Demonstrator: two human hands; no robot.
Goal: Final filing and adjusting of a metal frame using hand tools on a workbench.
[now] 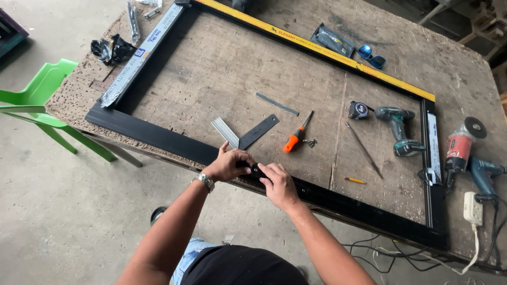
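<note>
**A:** What is the biggest thing here, and how far along does the work look?

**B:** A worn wooden workbench [222, 58] carries one large black rectangular frame [153, 134]. All four sides lie joined in place, so I judge assembly well on. Two sides keep their protective wrapping, one white [142, 50], one yellow [317, 46]. What is left seems to be the fitting at the near rail.

**A:** Where are the hands?

**B:** Both are at the middle of the near rail. The left hand [228, 166], with a wristwatch, curls around a small black part [257, 170] sitting on the rail; the right hand [279, 184] presses fingers onto the same part.

**A:** And counted, large to small?

**B:** One green plastic chair [37, 100] beside the bench. One cordless drill [398, 126], one angle grinder [460, 145], one corded drill [483, 171]. One try square [248, 132], one flat metal strip [277, 103], one thin rod [364, 150], one orange-handled screwdriver [296, 138], one tape measure [359, 110], one pair of blue sunglasses [371, 56], one pencil [354, 180].
</note>
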